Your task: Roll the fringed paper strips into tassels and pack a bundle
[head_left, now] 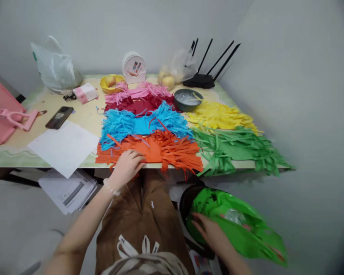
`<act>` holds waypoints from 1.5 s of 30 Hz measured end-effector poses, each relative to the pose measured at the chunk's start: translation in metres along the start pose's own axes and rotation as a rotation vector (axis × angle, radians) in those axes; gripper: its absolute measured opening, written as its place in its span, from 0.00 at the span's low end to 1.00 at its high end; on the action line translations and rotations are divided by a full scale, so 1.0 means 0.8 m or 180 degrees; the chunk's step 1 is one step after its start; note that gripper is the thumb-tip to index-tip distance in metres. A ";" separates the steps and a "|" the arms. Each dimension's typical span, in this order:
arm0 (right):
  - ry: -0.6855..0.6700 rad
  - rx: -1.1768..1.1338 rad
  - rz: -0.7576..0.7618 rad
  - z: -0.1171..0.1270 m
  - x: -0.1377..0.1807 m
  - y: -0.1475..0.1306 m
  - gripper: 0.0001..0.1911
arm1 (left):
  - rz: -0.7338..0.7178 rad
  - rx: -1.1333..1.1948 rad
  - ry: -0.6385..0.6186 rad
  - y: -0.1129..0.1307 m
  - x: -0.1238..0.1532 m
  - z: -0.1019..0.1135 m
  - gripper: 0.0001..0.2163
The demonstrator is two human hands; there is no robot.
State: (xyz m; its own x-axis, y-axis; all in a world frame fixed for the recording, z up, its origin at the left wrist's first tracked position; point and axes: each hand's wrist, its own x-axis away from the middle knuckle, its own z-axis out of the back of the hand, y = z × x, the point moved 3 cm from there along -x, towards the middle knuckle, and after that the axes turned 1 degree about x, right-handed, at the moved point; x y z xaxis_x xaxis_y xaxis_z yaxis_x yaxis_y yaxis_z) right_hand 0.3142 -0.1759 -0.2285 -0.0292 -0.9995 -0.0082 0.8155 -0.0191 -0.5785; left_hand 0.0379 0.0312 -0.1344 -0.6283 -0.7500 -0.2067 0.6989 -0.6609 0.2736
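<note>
left hand (pixel 127 166): we see it palm down on the orange fringed paper (pixel 163 151), fingers flat and loose, gripping nothing.
orange fringed paper: lies at the near edge of the desk (pixel 46 109), under the left hand's fingers; some of its strips hang over the edge.
right hand (pixel 215 236): low, below desk level on the right, fingers on the green plastic bag (pixel 240 225). The view is blurred, so we can't tell whether it is gripping or only touching.
green plastic bag: sits in a dark bin (pixel 186 202) beside the lap, well apart from the left hand.
hands: far apart, one on the desk and one down at the bin.
paper stack order, near to far: orange, then blue fringed paper (pixel 140 124), dark red paper (pixel 143 106), pink fringed paper (pixel 140 91), each overlapping the next.
right of stack: green fringed paper (pixel 237 149) near, yellow fringed paper (pixel 220 114) behind it.
left of stack: white sheet (pixel 64 147) overhanging the edge, dark phone (pixel 59 117) just behind it.
back row: grey bowl (pixel 187 100), black router (pixel 202 80), yellow bowl (pixel 111 84).
</note>
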 end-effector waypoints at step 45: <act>0.0175 0.0539 0.0682 -0.058 -0.241 -0.202 0.23 | 0.1728 0.1795 0.3894 -0.123 0.069 0.110 0.04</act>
State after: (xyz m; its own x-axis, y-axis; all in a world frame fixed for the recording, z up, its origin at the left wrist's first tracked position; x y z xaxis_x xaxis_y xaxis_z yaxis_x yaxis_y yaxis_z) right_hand 0.1613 0.0208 -0.1713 0.1267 -0.9785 -0.1627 0.8913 0.1843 -0.4143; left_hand -0.0956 0.0567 -0.0900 0.5451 -0.6438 -0.5370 0.3453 -0.4113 0.8436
